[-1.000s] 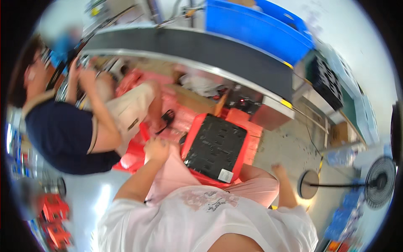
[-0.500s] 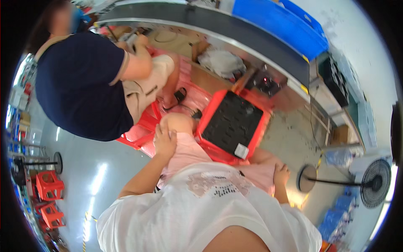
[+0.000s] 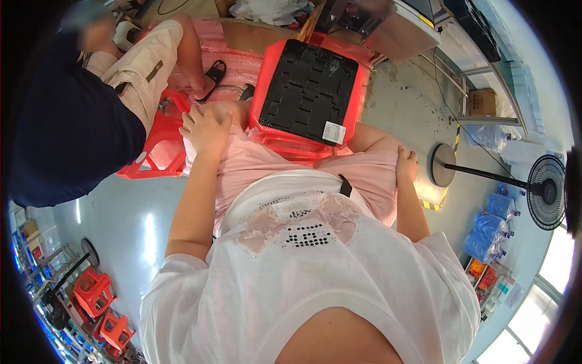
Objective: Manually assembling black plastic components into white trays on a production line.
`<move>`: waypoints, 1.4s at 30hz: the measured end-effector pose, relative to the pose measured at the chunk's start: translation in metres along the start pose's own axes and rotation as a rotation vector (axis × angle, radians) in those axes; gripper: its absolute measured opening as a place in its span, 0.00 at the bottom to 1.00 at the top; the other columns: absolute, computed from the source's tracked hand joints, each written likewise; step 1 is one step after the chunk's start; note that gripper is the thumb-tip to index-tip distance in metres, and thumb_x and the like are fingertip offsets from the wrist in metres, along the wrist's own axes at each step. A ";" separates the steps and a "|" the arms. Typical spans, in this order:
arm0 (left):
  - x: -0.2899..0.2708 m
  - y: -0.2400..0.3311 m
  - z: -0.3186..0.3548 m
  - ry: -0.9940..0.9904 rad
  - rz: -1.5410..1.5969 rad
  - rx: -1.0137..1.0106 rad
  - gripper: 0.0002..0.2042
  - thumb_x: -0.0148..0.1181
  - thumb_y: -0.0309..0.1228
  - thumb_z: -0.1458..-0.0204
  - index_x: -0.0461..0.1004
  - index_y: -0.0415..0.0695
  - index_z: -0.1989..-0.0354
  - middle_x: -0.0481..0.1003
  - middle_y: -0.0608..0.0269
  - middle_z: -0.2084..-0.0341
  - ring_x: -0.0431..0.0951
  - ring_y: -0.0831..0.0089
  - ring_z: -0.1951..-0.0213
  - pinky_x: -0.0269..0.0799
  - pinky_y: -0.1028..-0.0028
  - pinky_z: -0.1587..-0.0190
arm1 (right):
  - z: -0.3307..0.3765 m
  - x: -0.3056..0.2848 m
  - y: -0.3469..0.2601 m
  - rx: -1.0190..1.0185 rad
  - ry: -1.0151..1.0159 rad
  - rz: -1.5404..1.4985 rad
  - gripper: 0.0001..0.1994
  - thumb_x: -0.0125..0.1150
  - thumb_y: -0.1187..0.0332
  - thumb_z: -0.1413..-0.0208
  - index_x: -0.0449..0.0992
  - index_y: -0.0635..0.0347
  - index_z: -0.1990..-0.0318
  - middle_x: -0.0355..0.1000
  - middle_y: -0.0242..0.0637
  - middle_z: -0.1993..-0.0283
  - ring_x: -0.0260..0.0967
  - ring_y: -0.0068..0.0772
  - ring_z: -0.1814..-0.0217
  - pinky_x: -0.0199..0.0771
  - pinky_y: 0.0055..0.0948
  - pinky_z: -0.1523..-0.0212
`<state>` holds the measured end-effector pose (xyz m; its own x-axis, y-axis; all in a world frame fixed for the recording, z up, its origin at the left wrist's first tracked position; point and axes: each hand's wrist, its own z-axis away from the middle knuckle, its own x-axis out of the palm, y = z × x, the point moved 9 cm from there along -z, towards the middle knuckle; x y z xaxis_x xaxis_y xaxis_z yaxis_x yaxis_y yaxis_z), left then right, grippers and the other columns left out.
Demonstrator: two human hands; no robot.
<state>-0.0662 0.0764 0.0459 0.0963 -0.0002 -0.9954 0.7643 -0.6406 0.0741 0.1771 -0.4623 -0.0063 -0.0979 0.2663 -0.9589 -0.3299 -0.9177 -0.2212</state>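
My left hand (image 3: 206, 129) lies open on my left thigh near the knee, its fingers spread over the pink shorts (image 3: 248, 162). On the outer side of my right thigh rests my right hand (image 3: 407, 164), fingers stretched out, with nothing seen in it. Ahead of my lap, between my knees, stands a red plastic stool (image 3: 260, 100). A flat black plastic tray (image 3: 309, 91) with a moulded pattern lies on top of it, a white label (image 3: 333, 132) at its near right corner. Neither hand touches the tray.
To my left, a person in a dark top (image 3: 66, 133) sits on a red stool (image 3: 159, 142). A black floor fan (image 3: 545, 191) stands at the right, with several blue water bottles (image 3: 490, 227) behind it. More red stools (image 3: 95, 291) stand at the lower left.
The view has tilted down and back, so the far bench and blue bin have left the picture. Both hands stay on my thighs; the left fingers look more spread.
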 end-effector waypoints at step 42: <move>0.011 -0.018 -0.007 0.007 -0.087 -0.100 0.23 0.48 0.48 0.53 0.68 0.45 0.53 0.65 0.54 0.51 0.59 0.52 0.45 0.53 0.50 0.48 | -0.009 -0.003 -0.036 0.149 -0.100 0.223 0.35 0.48 0.39 0.56 0.67 0.57 0.47 0.62 0.51 0.44 0.59 0.53 0.42 0.58 0.46 0.45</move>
<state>-0.0749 0.0934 0.0345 0.0309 0.0580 -0.9978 0.8295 -0.5584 -0.0068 0.1980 -0.4324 0.0033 -0.2736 0.0972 -0.9569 -0.4232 -0.9056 0.0290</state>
